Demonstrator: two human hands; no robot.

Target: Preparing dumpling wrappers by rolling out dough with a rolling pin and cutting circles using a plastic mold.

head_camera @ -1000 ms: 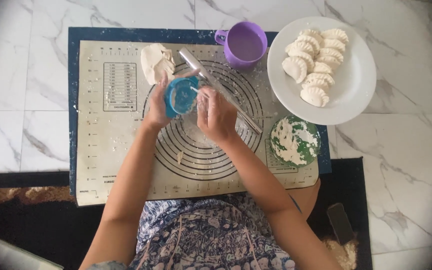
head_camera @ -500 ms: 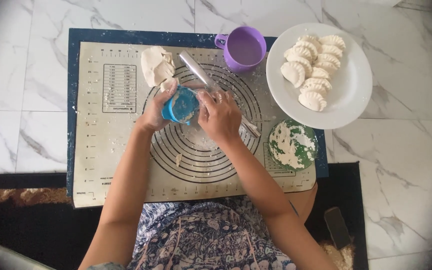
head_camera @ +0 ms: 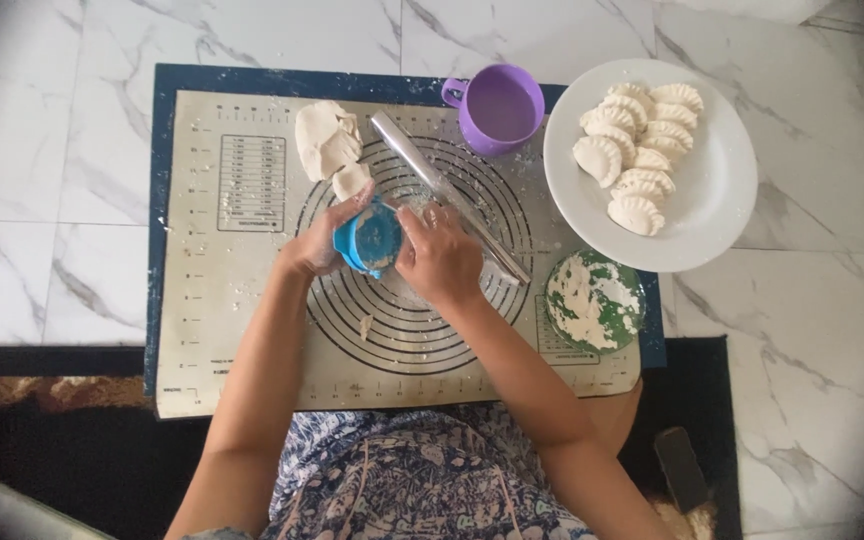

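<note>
From my head view, my left hand [head_camera: 314,247] and right hand [head_camera: 439,255] both clasp the blue dumpling press [head_camera: 370,238] above the baking mat [head_camera: 252,330], fingers curled around it; since before, the press has tilted up, more closed.

Single head view, straight down from above, mid-distance; baking mat [head_camera: 252,300] centred, white plate [head_camera: 722,200] at right.

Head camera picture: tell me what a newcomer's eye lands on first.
First, both hands, left hand and right hand, close around a blue dumpling mould at the middle of the pastry mat. Next, a white plate of folded dumplings at upper right, beside a purple cup.
</note>
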